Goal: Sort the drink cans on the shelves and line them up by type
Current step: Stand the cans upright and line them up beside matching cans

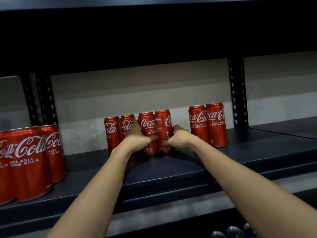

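Standing upright, two red cans (155, 131) touch; left hand (137, 139) and right hand (178, 137) each grip one.

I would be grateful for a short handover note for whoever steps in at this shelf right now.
Left hand: grips the third tall red cola can of the middle group.
Right hand: grips the fourth tall red cola can beside it, label turned sideways.
Two more red cans stand just left of them; a pair of red cans stands apart on the right; a front cluster of red cans sits at the left on the dark metal shelf.
Done: all upright, one type.
Left: close the gaps, face labels forward.
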